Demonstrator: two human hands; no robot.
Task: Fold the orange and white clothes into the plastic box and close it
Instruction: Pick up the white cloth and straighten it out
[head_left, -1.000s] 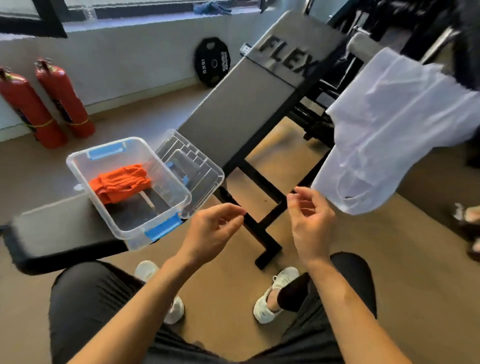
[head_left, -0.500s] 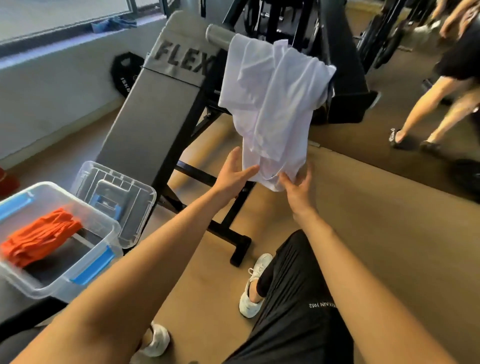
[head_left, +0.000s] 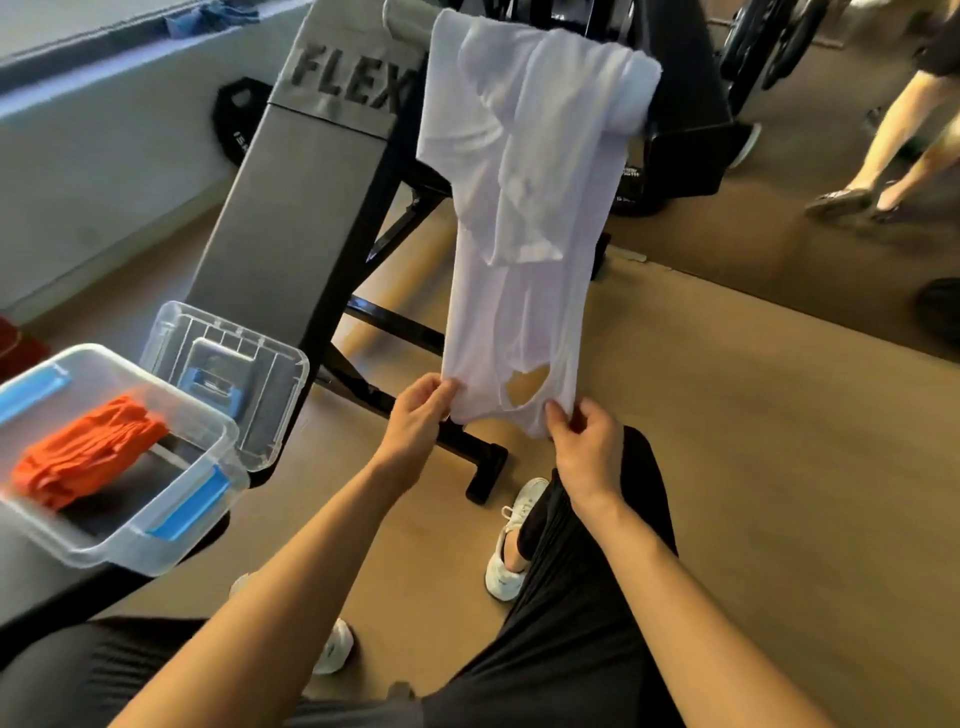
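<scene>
A white shirt (head_left: 524, 218) hangs from a padded roller at the top of a weight bench. My left hand (head_left: 418, 421) pinches its lower left edge, and my right hand (head_left: 584, 447) pinches the lower right edge by the neck opening. The clear plastic box (head_left: 208, 499) with blue latches sits on the bench seat at the left, and the folded orange garment (head_left: 88, 452) lies inside it. Its clear lid (head_left: 228, 364) leans upright behind the box, against the bench.
The grey inclined bench back (head_left: 296, 208) marked FLEX rises behind the box. Its black frame foot (head_left: 483, 467) stands on the wooden floor near my white shoes. Another person's legs (head_left: 904, 135) are at the upper right. A weight plate (head_left: 234, 119) leans on the wall.
Both hands went from empty near my lap up to the hanging white shirt and now pinch its lower edge. My view turned right, so the box slid to the left.
</scene>
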